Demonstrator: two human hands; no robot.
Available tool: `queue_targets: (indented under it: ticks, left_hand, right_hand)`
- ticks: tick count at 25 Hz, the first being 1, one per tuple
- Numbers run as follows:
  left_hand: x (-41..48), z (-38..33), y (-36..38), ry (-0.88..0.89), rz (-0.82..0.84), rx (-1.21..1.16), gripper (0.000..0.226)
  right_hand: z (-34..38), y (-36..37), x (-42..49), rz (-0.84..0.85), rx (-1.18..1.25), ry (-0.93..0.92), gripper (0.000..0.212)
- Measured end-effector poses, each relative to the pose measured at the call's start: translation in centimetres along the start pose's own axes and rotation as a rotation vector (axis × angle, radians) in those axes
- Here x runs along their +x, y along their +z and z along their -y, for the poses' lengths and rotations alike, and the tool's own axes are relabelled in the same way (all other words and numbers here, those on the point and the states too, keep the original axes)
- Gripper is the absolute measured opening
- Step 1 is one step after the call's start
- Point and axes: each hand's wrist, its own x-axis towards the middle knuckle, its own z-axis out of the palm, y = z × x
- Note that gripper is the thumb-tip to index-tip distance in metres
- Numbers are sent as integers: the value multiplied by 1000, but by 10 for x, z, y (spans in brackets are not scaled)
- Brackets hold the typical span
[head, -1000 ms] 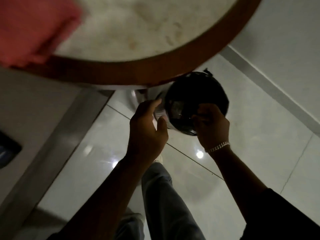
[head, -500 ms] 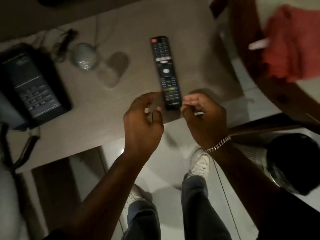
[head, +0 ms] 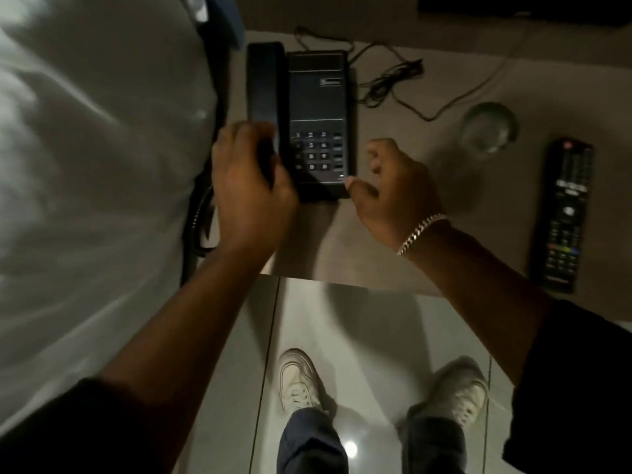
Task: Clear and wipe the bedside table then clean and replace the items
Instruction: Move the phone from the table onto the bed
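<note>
Both hands have moved away from the near end of the remote control [head: 564,213], where they hovered half a second ago, and are now at the telephone [head: 318,124]. This black desk telephone lies flat on the pale bench [head: 393,241], its keypad facing up.

The left hand [head: 253,186] grips the near end of the handset [head: 265,83], which sits in its cradle along the telephone's left side. Its fingers [head: 239,138] are curled over the handset and the thumb lies across the keypad's left edge.

The right hand [head: 393,193] is at the telephone's near right corner. Its thumb touches that corner and its fingers are curled together just right of the base; whether they grip it cannot be told. A metal bracelet [head: 420,232] circles that wrist.

Right of the telephone stands a clear glass [head: 489,131], and farther right lies the remote control. Behind the telephone to the right is a tangled thin cable [head: 390,80]. Left of the telephone is a bed [head: 85,165] with white sheets, and a coiled cord [head: 201,220] hangs between them. Nearer than the telephone, two pale shoes [head: 297,381] stand on the glossy tiled floor [head: 369,323].
</note>
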Motion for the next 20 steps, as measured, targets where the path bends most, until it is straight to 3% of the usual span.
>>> queue_targets:
  ticks: [3,6,13,20]
  left_hand:
    - [30,31,9,-248,228,-3,77]
    - [36,34,20,-306,317,45,81]
    - [7,-4,-23,-374,115,-172,80]
    - [-52,-51,-157,-406,-347,-217,76]
  right_hand:
    - [4,33,29,27,60,69,50]
    - [6,48,47,56,90,147,59]
    - [42,14,26,104,12,33,76]
    - [179,-42,-15,127,81,-317,66]
